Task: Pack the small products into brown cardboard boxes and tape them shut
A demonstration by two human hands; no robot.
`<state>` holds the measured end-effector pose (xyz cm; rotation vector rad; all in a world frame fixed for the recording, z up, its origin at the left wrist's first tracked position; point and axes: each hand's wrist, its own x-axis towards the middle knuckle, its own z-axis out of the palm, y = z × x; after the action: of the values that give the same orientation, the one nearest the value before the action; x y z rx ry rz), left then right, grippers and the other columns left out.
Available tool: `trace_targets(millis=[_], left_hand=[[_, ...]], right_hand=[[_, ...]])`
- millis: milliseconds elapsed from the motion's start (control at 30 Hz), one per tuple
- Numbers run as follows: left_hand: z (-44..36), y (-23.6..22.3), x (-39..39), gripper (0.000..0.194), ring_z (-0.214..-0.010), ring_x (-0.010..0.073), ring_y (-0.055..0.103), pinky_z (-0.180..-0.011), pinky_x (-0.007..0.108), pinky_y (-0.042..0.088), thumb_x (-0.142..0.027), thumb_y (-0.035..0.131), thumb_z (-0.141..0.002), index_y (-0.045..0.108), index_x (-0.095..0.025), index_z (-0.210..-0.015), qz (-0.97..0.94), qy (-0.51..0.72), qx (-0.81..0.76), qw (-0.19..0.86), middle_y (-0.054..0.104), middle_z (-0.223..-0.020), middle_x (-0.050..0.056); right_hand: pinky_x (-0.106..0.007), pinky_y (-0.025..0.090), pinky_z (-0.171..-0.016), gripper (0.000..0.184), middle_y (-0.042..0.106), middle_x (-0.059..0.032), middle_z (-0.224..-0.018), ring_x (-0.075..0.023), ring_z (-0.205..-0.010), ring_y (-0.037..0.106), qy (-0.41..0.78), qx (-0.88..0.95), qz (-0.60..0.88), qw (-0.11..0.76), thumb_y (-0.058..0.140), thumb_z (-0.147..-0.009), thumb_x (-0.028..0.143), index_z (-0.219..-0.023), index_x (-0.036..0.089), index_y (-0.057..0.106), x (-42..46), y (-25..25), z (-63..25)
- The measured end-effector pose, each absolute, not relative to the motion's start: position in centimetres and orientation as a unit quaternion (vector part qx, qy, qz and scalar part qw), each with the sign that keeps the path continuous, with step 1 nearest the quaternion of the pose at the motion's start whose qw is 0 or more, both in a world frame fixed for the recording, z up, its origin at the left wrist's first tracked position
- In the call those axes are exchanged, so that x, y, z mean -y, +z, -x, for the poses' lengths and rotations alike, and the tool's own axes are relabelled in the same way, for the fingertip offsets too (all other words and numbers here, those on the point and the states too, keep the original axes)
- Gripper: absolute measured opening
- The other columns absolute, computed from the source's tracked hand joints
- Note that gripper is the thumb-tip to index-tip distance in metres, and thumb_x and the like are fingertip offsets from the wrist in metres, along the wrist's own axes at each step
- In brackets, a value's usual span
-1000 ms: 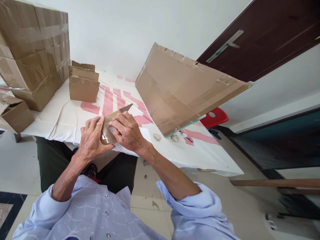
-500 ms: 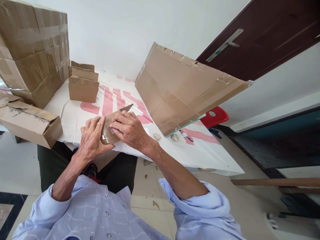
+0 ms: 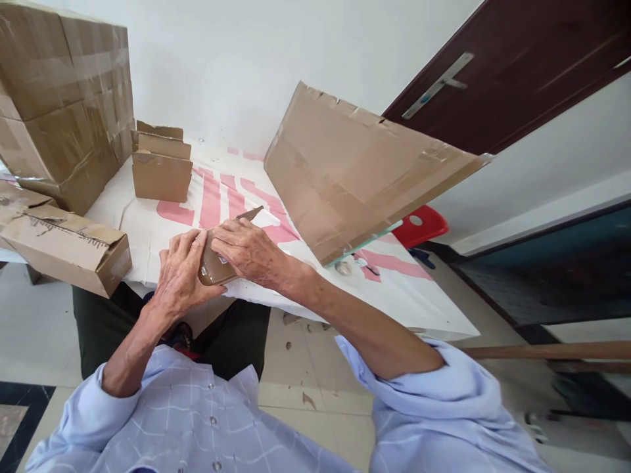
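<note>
A small brown cardboard box (image 3: 211,268), with shiny clear tape over its upper face, lies at the front edge of the cloth-covered table. My left hand (image 3: 181,270) grips its left side, thumb along the near edge and fingers against the far side. Over its right part rests my right hand (image 3: 251,253), with curled fingers touching the top. A narrow pointed cardboard flap (image 3: 252,213) sticks out beyond the right knuckles. The right fingertips and much of the box's right side are hidden, and a small pale spot shows beside them.
Large taped boxes (image 3: 69,98) stand back left, with a small open-flapped carton (image 3: 162,176) beside them. A long closed carton (image 3: 69,249) overhangs the front left edge. A big cardboard panel (image 3: 359,171) leans at the right, near a tape roll (image 3: 344,268) and a red stool (image 3: 421,225).
My right hand has slid slightly left over the box, its forearm lower and more outstretched. The left hand stays put. The view has shifted a little; the long carton appears further right.
</note>
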<state>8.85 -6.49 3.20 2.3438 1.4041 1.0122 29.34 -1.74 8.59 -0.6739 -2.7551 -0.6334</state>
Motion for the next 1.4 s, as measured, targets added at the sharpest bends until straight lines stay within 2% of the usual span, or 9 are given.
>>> trace_targets(millis=[367,500,667,767,1000,1267,1400], left_hand=[[-8.9,3.3,6.5,0.107,-0.145,0.0449,0.047,-0.108,0.061,0.047,-0.037,0.090,-0.070,0.040,-0.022,-0.163,-0.803,0.341,-0.476,0.112,0.052,-0.162,0.021],[-9.0,3.2,6.4,0.107,-0.145,0.0449,0.048,-0.107,0.061,0.047,-0.037,0.090,-0.070,0.040,-0.022,-0.163,-0.803,0.341,-0.477,0.108,0.052,-0.162,0.022],[-8.9,3.2,6.4,0.108,-0.145,0.0453,0.047,-0.107,0.062,0.047,-0.038,0.091,-0.070,0.040,-0.020,-0.163,-0.805,0.336,-0.477,0.108,0.052,-0.161,0.022],[-8.9,3.1,6.3,0.109,-0.145,0.0455,0.047,-0.107,0.062,0.048,-0.039,0.091,-0.070,0.040,-0.020,-0.164,-0.804,0.339,-0.477,0.109,0.052,-0.161,0.022],[-8.7,3.0,6.4,0.109,-0.144,0.0456,0.047,-0.106,0.061,0.048,-0.040,0.091,-0.070,0.040,-0.024,-0.165,-0.803,0.347,-0.471,0.111,0.052,-0.160,0.020],[-8.9,3.4,6.5,0.108,-0.146,0.0452,0.046,-0.107,0.062,0.047,-0.038,0.091,-0.069,0.040,-0.020,-0.163,-0.803,0.336,-0.477,0.119,0.051,-0.162,0.022],[-8.9,3.4,6.4,0.108,-0.145,0.0455,0.047,-0.107,0.062,0.048,-0.039,0.091,-0.069,0.042,-0.023,-0.163,-0.802,0.342,-0.475,0.120,0.052,-0.161,0.021]], right_hand=[[-0.042,0.043,-0.087,0.036,0.071,-0.0118,-0.106,-0.0278,-0.100,0.056,-0.236,0.936,0.208,0.160,0.034,-0.111,0.008,-0.111,0.017,0.070,1.6,7.8,-29.9],[-0.041,0.043,-0.086,0.030,0.070,-0.0117,-0.105,-0.0271,-0.099,0.056,-0.230,0.936,0.200,0.175,0.040,-0.110,0.009,-0.108,0.017,0.069,1.6,7.9,-30.2],[-0.042,0.044,-0.089,0.025,0.073,-0.0107,-0.113,-0.0272,-0.105,0.056,-0.187,0.942,0.219,0.172,0.046,-0.112,0.017,-0.106,0.020,0.071,1.5,7.9,-30.5],[-0.041,0.045,-0.088,0.029,0.073,-0.0102,-0.110,-0.0261,-0.102,0.056,-0.200,0.942,0.211,0.168,0.045,-0.112,0.016,-0.099,0.020,0.070,1.3,7.9,-30.3],[-0.039,0.044,-0.086,0.031,0.069,-0.0092,-0.101,-0.0258,-0.097,0.055,-0.205,0.942,0.197,0.179,0.040,-0.109,0.008,-0.101,0.019,0.067,1.6,8.0,-30.0],[-0.041,0.042,-0.086,0.029,0.066,-0.0094,-0.102,-0.0264,-0.098,0.052,-0.166,0.944,0.211,0.193,0.042,-0.109,0.010,-0.099,0.020,0.067,1.8,7.7,-30.5],[-0.041,0.043,-0.087,0.030,0.065,-0.0089,-0.098,-0.0266,-0.097,0.052,-0.147,0.943,0.224,0.195,0.043,-0.108,0.011,-0.094,0.021,0.068,1.7,7.4,-30.7]])
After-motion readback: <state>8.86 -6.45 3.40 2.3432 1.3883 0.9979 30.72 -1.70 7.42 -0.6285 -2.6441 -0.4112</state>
